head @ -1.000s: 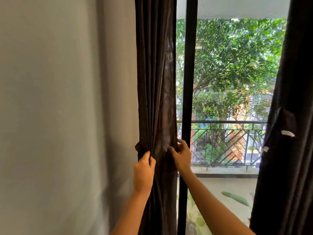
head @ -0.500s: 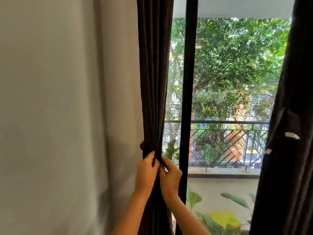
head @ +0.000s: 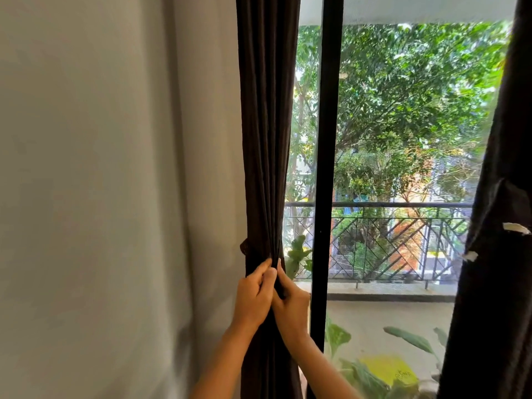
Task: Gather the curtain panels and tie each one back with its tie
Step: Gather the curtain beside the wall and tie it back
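The left curtain panel (head: pixel 266 139) is dark brown and hangs bunched into narrow folds beside the wall. My left hand (head: pixel 253 298) and my right hand (head: pixel 292 305) press together around its gathered waist, fingers closed on the cloth. A small dark loop, perhaps the tie (head: pixel 244 246), pokes out at the panel's left edge just above my hands. The right curtain panel (head: pixel 501 226) hangs at the far right with a dark tie band (head: pixel 502 210) and two white tabs on it.
A pale grey wall (head: pixel 115 197) fills the left half. A black window frame post (head: pixel 326 168) stands just right of the gathered panel. Behind the glass are a balcony railing (head: pixel 388 240), trees and leafy plants.
My right hand swept the loose cloth leftward and the panel narrowed, uncovering more glass. Both hands have come together on the bunched panel and now sit nearly still.
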The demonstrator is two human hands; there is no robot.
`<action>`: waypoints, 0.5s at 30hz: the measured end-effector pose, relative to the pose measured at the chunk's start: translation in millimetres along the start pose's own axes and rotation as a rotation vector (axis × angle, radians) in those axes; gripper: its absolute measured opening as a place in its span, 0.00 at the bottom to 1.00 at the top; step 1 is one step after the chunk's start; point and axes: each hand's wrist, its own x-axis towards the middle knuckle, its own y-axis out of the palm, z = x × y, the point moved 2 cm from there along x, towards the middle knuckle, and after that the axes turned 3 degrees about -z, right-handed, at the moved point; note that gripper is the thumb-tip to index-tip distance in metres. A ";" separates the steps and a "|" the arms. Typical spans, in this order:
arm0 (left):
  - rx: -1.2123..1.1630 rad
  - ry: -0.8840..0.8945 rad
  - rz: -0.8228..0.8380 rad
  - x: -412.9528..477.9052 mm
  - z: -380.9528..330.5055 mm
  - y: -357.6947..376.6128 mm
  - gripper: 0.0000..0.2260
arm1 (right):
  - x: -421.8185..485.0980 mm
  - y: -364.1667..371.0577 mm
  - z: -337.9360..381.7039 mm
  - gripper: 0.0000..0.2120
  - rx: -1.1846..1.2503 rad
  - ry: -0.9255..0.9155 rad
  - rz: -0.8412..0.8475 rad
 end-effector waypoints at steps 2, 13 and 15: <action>-0.036 -0.003 -0.036 -1.7 2.7 -1.5 0.13 | -0.1 1.2 -0.6 0.23 0.007 0.008 -0.017; -0.067 -0.120 -0.557 42.1 3.0 -33.3 0.07 | 13.6 -6.2 -13.5 0.21 -0.214 -0.071 -0.092; -0.020 -0.136 -0.421 48.7 12.8 -30.9 0.16 | 14.1 -7.0 -13.4 0.21 -0.197 -0.049 -0.084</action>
